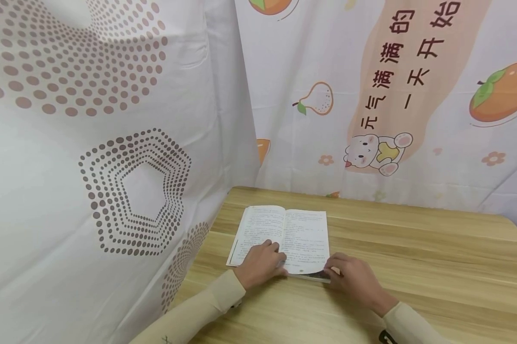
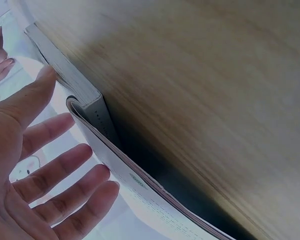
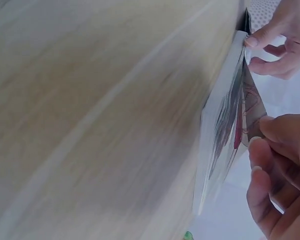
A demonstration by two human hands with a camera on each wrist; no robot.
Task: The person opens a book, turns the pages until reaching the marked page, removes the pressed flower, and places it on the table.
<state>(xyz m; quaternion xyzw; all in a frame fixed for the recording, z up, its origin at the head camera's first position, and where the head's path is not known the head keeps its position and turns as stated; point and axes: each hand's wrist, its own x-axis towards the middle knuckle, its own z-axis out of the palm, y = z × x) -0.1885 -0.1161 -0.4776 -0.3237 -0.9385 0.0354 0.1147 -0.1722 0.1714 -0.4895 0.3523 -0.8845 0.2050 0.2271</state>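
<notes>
An open book (image 1: pixel 303 234) with printed text lies on the wooden table. My left hand (image 1: pixel 261 263) rests over the lower part of the left page, near the gutter. In the left wrist view its fingers (image 2: pixel 85 192) spread lightly against the page, and the thumb is at the book's lower edge. At the lower right corner, my right hand (image 1: pixel 356 279) pinches a page (image 3: pixel 252 105) between thumb and fingers. That page is raised a little off the block of pages below, and a dark picture shows under it.
Wooden table (image 1: pixel 413 248) extends to the right of the book and in front of it. A dotted white curtain (image 1: pixel 189 119) hangs along the left side. Behind the table hangs another curtain (image 1: pixel 305 157) with fruit, a cartoon animal and writing.
</notes>
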